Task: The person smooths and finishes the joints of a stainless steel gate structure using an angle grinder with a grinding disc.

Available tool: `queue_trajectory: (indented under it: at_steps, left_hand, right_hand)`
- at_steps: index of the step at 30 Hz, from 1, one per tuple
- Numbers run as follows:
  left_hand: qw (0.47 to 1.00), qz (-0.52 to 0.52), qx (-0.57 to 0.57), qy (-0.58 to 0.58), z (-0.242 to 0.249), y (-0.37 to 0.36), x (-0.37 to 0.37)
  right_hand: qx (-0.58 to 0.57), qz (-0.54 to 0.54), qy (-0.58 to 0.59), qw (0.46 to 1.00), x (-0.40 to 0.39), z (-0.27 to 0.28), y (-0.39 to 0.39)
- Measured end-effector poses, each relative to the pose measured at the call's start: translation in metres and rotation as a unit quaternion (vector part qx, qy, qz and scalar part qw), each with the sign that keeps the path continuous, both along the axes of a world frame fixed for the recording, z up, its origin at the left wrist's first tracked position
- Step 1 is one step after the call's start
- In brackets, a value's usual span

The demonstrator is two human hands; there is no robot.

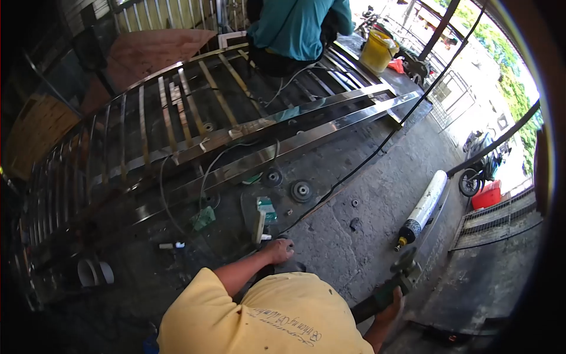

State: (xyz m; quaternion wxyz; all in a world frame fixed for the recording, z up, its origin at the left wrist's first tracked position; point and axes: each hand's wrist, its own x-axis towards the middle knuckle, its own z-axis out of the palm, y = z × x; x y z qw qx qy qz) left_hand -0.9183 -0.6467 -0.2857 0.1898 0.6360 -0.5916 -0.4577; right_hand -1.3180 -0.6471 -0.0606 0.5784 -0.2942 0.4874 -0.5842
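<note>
My right hand (390, 304) is wrapped around the body of a dark green angle grinder (377, 300), whose round disc (404, 259) points up and away from me. My left hand (280, 251) is closed low in front of my yellow shirt (259, 321). A black cable (348, 184) runs down from the upper right and ends close to that hand. Whatever its fingers hold is too small and dark to make out. Just beyond it stand a narrow whitish box (259, 227) and a green-and-white packet (267, 207).
A long shiny metal frame with bars (203, 138) lies across the floor. A person in a teal shirt (295, 29) sits on its far part. Grinding discs (301, 190) lie nearby. A gas cylinder (425, 203) is at right; a yellow bucket (378, 53) stands behind.
</note>
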Motion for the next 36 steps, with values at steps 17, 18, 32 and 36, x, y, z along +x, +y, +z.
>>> queue_trajectory:
  at_steps: [17,18,32,36]
  left_hand:
    - [0.993,0.044,-0.108,0.022,0.042,-0.193,-0.07]
    - [0.99,0.059,-0.125,0.011,0.041,-0.203,-0.074]
    - [0.859,0.357,-0.223,-0.293,-0.002,-0.286,-0.038]
    - [0.826,0.404,-0.173,-0.353,-0.014,-0.262,-0.033]
  right_hand:
    - [-0.041,0.037,0.061,0.997,0.031,0.001,-0.207]
    - [-0.045,0.044,0.057,0.996,0.021,-0.005,-0.22]
    - [-0.081,0.157,0.269,0.947,-0.082,0.0,-0.475]
    - [-0.103,0.188,0.425,0.88,-0.061,0.008,-0.539]
